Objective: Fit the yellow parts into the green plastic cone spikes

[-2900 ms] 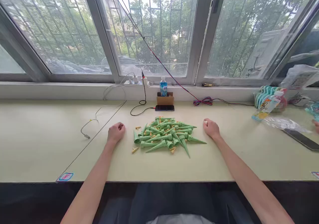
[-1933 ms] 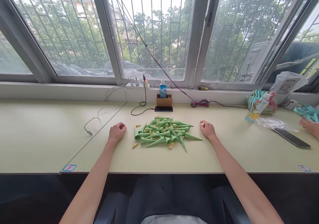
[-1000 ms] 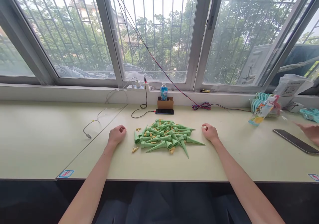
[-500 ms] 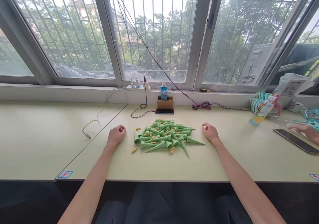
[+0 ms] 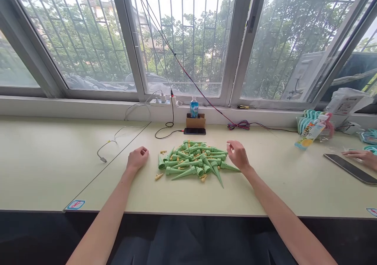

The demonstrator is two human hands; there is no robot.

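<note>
A heap of green plastic cone spikes mixed with small yellow parts lies on the pale table in front of me. My left hand rests on the table just left of the heap, its fingers curled in a loose fist with nothing visible in it. My right hand hovers at the heap's right edge, its fingers bent and slightly apart above the spikes, holding nothing I can see.
A dark phone lies before a small cardboard box with a bottle behind it. Cables trail from the sill. At the right are snack packets, a second phone and another person's hand.
My right hand has lifted off the table and moved left to the heap's edge, fingers loosening. My left hand has stayed put. The other person's hand at the far right has shifted a little.
</note>
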